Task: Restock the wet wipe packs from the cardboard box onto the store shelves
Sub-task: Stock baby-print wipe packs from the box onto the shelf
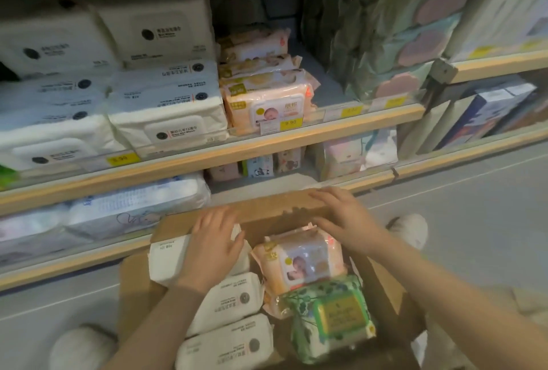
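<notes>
I am bent over a cardboard box (pixel 284 209) that sits on the floor (pixel 474 200) in front of the store shelves (pixel 267 144).

My left hand (pixel 215 243) lies flat on a white wipe pack (pixel 169 260) at the 10 o'clock corner of the box. My fingers are straight and spread, and they press on the pack but do not curl round it. My right hand (pixel 345 218) is loose too. Its fingers reach to the far wall of the box at 12 o'clock, and its palm hangs over the top edge of a peach baby wipe pack (pixel 302 263). I cannot tell if it touches that pack.

The peach pack stands in the middle of the box. Just below it, at 5 o'clock, lies a green leafy wipe pack (pixel 332 316). On the left side, at 7 o'clock, two more white packs (pixel 231 322) lie one below the other.

Up on the middle shelf, at 12 o'clock from the box, a pile of peach packs (pixel 267 93) sits beside piles of white packs (pixel 166 108) on its left. A yellow price tag (pixel 290 124) is on the shelf edge in front of the peach pile. To the right of that pile the shelf board shows bare.

My two white shoes (pixel 410 228) poke out on each side of the box.
</notes>
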Demonstrator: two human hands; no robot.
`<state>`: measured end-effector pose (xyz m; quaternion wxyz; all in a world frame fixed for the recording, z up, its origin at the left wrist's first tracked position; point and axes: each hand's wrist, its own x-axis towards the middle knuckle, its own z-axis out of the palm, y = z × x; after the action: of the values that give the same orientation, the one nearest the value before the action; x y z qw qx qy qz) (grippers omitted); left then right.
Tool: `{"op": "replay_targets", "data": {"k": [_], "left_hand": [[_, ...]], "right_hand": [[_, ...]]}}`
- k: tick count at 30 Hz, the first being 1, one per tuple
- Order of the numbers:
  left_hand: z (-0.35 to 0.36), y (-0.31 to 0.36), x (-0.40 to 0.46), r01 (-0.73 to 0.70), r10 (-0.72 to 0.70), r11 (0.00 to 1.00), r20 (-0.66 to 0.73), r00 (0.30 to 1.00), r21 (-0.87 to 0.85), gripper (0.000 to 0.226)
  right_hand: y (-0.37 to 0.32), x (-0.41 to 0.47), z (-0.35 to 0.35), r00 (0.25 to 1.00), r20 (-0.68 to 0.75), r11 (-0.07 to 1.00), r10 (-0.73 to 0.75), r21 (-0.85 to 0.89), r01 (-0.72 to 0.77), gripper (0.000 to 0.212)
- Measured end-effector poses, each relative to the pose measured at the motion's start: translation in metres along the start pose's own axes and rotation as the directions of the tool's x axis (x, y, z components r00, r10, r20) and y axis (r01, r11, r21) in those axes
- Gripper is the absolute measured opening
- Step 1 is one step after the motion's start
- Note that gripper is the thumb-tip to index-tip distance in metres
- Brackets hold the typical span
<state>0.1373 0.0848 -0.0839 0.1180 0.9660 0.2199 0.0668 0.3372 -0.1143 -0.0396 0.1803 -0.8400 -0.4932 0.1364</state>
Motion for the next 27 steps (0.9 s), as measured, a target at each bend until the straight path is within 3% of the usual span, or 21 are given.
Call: {"op": "replay_targets", "data": {"k": [4,6,10,16,20,24,27], "left_hand": [[0.031,-0.028,-0.025,0.233,-0.249,0.967,0.197,0.948,0.099,0.070],[0.047,-0.037,-0.033,0.269,-0.299,0.952,0.258,0.919,0.148,0.079],[0.064,-0.045,-0.038,0.273,-0.300,0.951,0.222,0.928,0.144,0.083],[0.071,-0.050,-0.039,0.262,-0.276,0.959,0.155,0.949,0.105,0.065],[0.074,-0.052,-0.040,0.257,-0.273,0.960,0.148,0.951,0.114,0.065],[0.075,-0.054,-0.039,0.259,-0.277,0.958,0.160,0.947,0.125,0.066],[0.074,-0.053,-0.037,0.255,-0.278,0.957,0.177,0.944,0.140,0.070]], "right_hand": [[0.009,-0.020,0.043,0.987,0.156,0.999,0.036,0.022,-0.039,0.057],[0.013,-0.018,0.062,0.977,0.207,0.998,0.056,0.005,-0.059,0.063],[0.025,0.003,0.103,0.930,0.358,0.989,0.085,-0.141,-0.036,0.086],[0.017,0.026,0.109,0.864,0.468,0.932,0.185,-0.363,-0.003,0.104],[0.009,0.037,0.105,0.830,0.525,0.838,0.186,-0.526,0.145,0.105],[0.009,0.040,0.098,0.756,0.619,0.891,0.213,-0.440,0.110,0.102],[0.002,0.033,0.090,0.783,0.579,0.869,0.225,-0.483,0.107,0.093]]}}
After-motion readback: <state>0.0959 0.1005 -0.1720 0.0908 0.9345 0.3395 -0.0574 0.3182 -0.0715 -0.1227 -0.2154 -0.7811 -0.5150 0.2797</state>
